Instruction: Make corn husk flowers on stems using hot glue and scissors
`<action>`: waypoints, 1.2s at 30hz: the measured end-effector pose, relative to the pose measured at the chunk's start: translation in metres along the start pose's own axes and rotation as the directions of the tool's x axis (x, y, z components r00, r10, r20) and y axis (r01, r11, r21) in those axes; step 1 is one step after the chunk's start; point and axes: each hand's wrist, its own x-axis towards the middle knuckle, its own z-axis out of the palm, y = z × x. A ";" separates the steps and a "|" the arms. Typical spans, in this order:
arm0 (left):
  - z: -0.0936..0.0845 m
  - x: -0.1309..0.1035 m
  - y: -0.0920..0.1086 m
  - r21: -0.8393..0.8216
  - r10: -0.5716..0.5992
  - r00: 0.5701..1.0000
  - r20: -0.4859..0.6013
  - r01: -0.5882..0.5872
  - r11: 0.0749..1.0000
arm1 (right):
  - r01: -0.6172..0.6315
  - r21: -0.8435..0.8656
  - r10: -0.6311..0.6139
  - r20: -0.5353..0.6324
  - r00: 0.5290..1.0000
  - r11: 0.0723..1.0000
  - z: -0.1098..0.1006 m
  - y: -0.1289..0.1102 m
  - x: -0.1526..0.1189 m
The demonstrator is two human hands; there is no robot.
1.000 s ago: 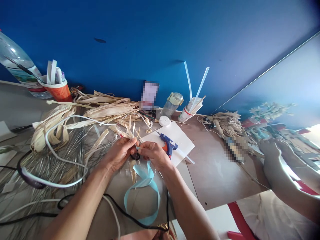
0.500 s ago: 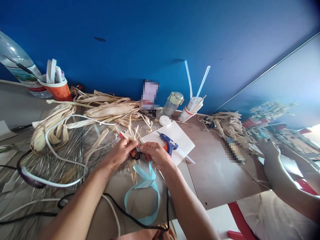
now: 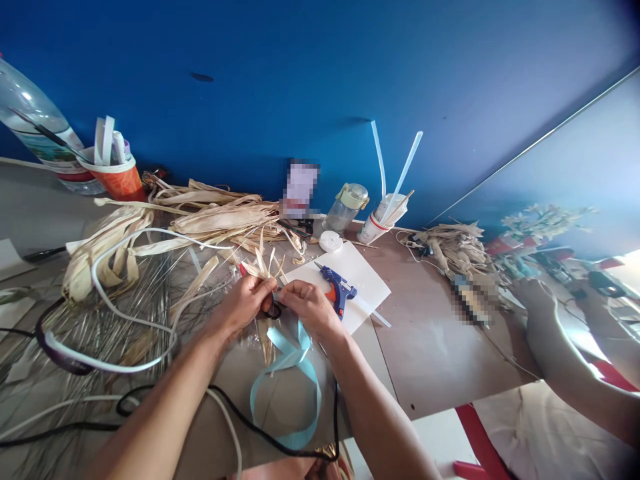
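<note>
A: Nearest first?
B: Light blue ribbon (image 3: pixel 295 359), looped and twisted, flat with a satiny look, on the near side of the hands. Likely soft, light, a bit slippery; take it near the end.
A: Hands?
B: Left hand (image 3: pixel 245 303) closed, pinching the husk bunch (image 3: pixel 263 267) low down. Right hand (image 3: pixel 313 310) closed too, seemingly on the ribbon; exact grip hidden.
A: Bunch?
B: Pale straw, splayed tips just beyond the left fingertips. Probably light, dry, tears easily; hold the gathered base.
A: Farther?
B: Blue glue gun (image 3: pixel 340 288) beside the right hand, on white paper (image 3: pixel 367 277). Loose husks (image 3: pixel 225 223) beyond the left.
</note>
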 end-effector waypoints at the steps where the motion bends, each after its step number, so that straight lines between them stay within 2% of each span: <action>1: 0.001 0.000 -0.001 0.002 -0.001 1.000 -0.017 0.001 1.000 | 0.017 -0.040 -0.018 -0.020 1.000 0.999 0.000 0.000 0.000; 6: 0.006 0.000 -0.001 -0.085 -0.056 0.993 -0.108 0.047 0.995 | 0.088 -0.250 -0.107 -0.066 0.992 0.964 0.003 -0.003 -0.004; 14: 0.012 -0.004 0.009 -0.123 -0.021 0.975 -0.220 -0.006 0.992 | 0.013 -0.431 -0.070 -0.117 0.991 0.902 0.013 -0.019 -0.012; 17: 0.013 -0.004 0.009 -0.285 -0.087 0.988 -0.125 0.048 0.957 | 0.028 -0.450 -0.086 -0.110 0.990 0.893 0.012 -0.018 -0.012; 19: 0.012 -0.003 0.007 -0.439 -0.103 0.995 0.008 0.096 0.893 | 0.021 -0.430 -0.070 -0.098 0.993 0.903 0.008 -0.016 -0.012; 21: 0.009 -0.002 0.005 -0.565 -0.054 0.991 0.125 0.116 0.817 | 0.000 -0.370 -0.035 -0.088 0.995 0.929 0.004 -0.014 -0.011; 24: 0.005 -0.003 0.005 -0.628 0.015 0.976 0.219 0.130 0.767 | -0.015 -0.243 -0.001 -0.064 0.998 0.970 -0.003 -0.008 -0.006; 26: 0.003 -0.004 0.005 -0.609 0.004 0.974 0.226 0.138 0.781 | 0.001 -0.186 -0.008 -0.034 0.999 0.983 -0.005 -0.003 -0.003; 32: 0.003 -0.003 0.005 -0.467 -0.014 0.990 0.139 0.078 0.881 | -0.012 -0.021 0.013 0.004 1.000 1.000 -0.007 0.003 0.003; 36: 0.000 -0.001 0.003 -0.425 -0.026 0.985 0.172 0.098 0.900 | -0.032 0.058 0.031 0.025 0.999 0.998 -0.008 0.000 0.003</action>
